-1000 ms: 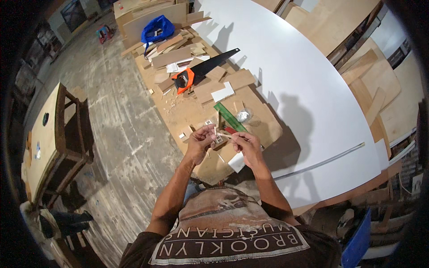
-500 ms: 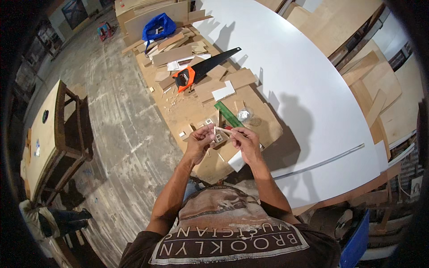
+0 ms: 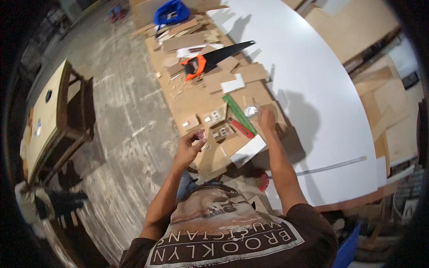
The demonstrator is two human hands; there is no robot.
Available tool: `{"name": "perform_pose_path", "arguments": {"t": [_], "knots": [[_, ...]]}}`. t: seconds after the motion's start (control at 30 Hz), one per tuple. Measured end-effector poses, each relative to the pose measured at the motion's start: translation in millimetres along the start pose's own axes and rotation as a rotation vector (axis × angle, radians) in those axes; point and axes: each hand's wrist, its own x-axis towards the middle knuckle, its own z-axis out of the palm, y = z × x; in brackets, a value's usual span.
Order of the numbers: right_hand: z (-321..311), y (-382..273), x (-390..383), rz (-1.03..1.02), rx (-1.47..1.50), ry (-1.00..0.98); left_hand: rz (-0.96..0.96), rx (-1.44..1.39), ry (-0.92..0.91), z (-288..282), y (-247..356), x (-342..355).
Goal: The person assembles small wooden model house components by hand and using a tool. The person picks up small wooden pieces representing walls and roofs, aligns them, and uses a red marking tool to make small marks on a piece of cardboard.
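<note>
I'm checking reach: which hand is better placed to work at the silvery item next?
Probably the right hand: it is close beside the silvery item. The left hand is farther, apparently pinching a small pale piece.

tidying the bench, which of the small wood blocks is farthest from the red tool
The leftmost block, just beyond the left hand; the other two blocks lie farther right, nearer the red tool.

Silvery object point(image 3: 251, 110) glossy; white panel point(image 3: 321, 67) smooth; saw blade point(image 3: 229, 52) matt metal.
</note>
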Motion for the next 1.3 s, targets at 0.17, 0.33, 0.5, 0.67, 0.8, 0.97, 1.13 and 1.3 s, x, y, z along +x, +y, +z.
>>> {"name": "perform_pose_path", "arguments": {"t": [0.17, 0.33, 0.5, 0.67, 0.8, 0.97, 1.13, 1.3], "knots": [[16.9, -28.5, 10.2, -0.023, -0.235, -0.286, 0.042, 0.141, 0.095, -27.4, -22.5, -21.9], [-6.3, -115.4, -32.1, -0.031, 0.562, -0.119, -0.08, -0.291, 0.105, -27.0, -34.4, -31.1], [-16.9, -247.0, -97.1, 0.663, 1.485, -0.629, -0.216, -0.617, 0.007, -23.0, -22.4, -16.1], [-12.1, -270.0, -96.2, 0.877, 1.873, -0.574, -0.241, -0.705, -0.091, -37.0, -19.4, -3.1], [0.3, -275.1, -95.2, 0.94, 1.99, -0.557, -0.221, -0.686, -0.165, -48.5, -18.3, 2.8], [28.2, -281.0, -93.0, 0.887, 1.671, -0.415, -0.237, -0.689, -0.061, -61.7, -8.1, 3.2], [94.4, -272.1, -74.8, 0.378, 0.754, -0.203, -0.198, -0.222, 0.121, -132.9, -72.4, 0.8], [140.8, -271.5, -66.9, 0.178, 0.388, -0.093, -0.24, -0.06, 0.243, -187.5, -83.6, -26.2]]}}
